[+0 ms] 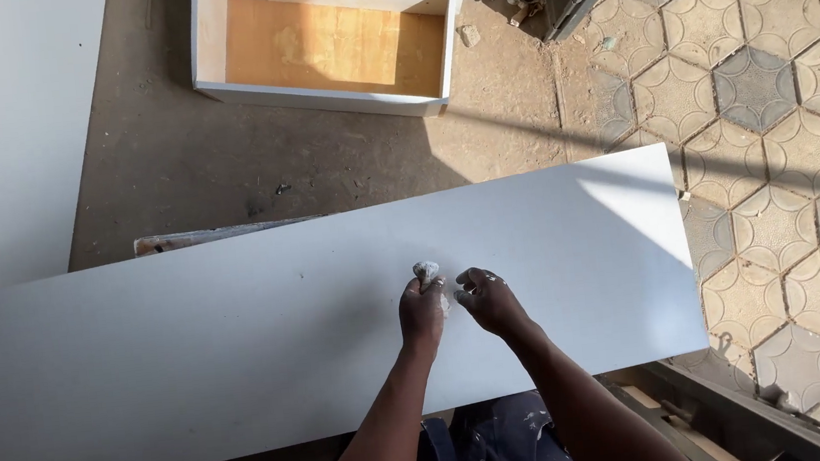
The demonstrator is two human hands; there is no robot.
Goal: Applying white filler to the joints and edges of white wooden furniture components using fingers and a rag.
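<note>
Left hand (422,310) pinches a whitish lump (426,270) on the white panel (239,327); right hand (490,300), fingers curled, seems empty beside it. Pressed carelessly, the lump might smear the panel.

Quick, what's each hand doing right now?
Left hand: closed around a small whitish lump, over the white panel.
Right hand: fingers curled beside it; whether it holds anything cannot be told.
</note>
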